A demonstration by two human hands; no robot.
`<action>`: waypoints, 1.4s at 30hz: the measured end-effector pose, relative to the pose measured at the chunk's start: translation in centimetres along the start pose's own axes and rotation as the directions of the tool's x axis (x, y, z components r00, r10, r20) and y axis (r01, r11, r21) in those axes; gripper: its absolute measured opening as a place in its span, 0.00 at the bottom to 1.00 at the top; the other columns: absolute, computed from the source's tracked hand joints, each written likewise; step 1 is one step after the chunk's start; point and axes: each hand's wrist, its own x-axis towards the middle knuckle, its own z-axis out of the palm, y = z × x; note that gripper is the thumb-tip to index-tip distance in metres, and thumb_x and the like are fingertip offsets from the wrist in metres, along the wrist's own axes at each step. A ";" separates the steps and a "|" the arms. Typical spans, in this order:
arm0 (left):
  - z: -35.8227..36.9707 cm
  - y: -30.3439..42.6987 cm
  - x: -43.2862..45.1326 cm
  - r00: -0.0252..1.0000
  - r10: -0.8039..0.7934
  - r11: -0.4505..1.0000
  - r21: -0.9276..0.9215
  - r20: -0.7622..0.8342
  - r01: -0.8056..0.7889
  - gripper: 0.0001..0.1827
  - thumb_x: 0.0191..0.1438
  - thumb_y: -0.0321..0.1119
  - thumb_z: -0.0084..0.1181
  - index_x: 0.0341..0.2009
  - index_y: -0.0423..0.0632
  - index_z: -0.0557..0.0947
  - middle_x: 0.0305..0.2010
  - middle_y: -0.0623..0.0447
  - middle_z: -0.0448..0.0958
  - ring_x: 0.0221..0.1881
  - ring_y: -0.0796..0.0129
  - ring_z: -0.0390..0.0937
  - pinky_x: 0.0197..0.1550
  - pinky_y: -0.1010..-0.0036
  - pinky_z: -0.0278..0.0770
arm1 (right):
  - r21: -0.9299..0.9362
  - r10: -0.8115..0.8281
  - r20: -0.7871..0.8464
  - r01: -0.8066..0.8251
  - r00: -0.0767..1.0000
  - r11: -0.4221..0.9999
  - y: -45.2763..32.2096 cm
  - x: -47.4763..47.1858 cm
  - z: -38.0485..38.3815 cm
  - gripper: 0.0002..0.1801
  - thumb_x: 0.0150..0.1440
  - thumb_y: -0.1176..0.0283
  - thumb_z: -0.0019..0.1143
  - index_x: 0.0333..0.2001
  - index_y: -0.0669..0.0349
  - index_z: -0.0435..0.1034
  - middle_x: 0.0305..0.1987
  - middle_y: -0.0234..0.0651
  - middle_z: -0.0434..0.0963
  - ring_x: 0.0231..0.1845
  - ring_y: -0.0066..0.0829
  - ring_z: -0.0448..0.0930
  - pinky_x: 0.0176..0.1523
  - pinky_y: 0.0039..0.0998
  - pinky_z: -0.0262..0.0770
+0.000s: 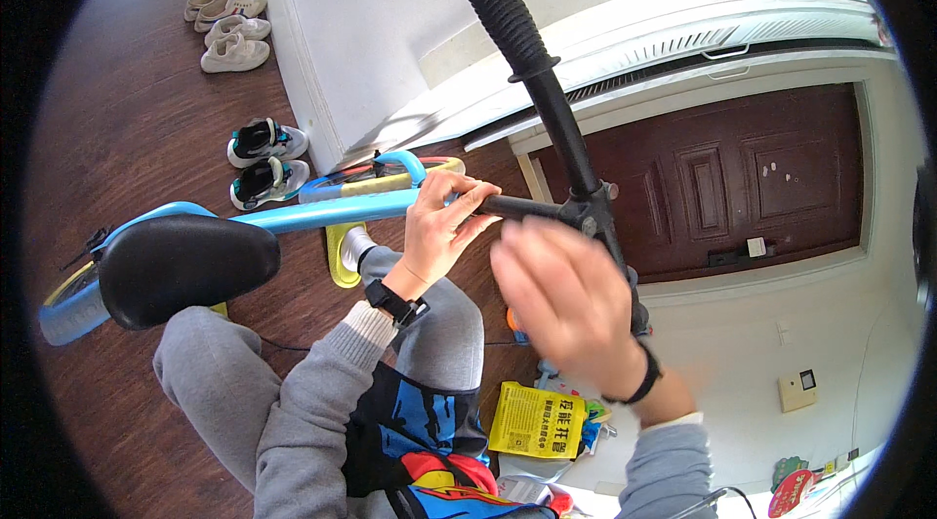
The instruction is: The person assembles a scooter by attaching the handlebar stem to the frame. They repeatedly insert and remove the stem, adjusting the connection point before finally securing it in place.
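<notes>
A light-blue child's balance bike (337,211) with a black saddle (190,266) lies across the view in front of me. My left hand (439,230) is at the end of the blue tube, its thumb and fingers pinched around the black handlebar stem (523,207). My right hand (567,292) is blurred and hangs just below the stem, near the handlebar clamp (589,215). Whether it holds anything cannot be made out. The black handlebar with its ribbed rubber grip (505,14) points up; its other half is partly hidden behind my right hand.
Several pairs of shoes (234,54) line the wall at upper left, with sneakers (269,182) nearer the front wheel (388,178). A yellow printed bag (538,420) and other items lie at lower right. A dark red door (703,182) stands beyond the handlebar.
</notes>
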 end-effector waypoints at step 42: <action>-1.0 -1.4 0.5 0.998 0.051 0.993 -0.105 0.029 -0.047 0.21 0.34 0.26 0.75 0.35 0.45 0.79 0.42 0.53 0.81 0.43 0.56 0.79 0.45 0.65 0.79 | 0.859 0.689 0.176 -0.451 0.703 0.241 1.9 -3.4 9.6 0.13 0.62 0.75 0.60 0.48 0.65 0.67 0.55 0.50 0.78 0.56 0.32 0.79 0.60 0.29 0.76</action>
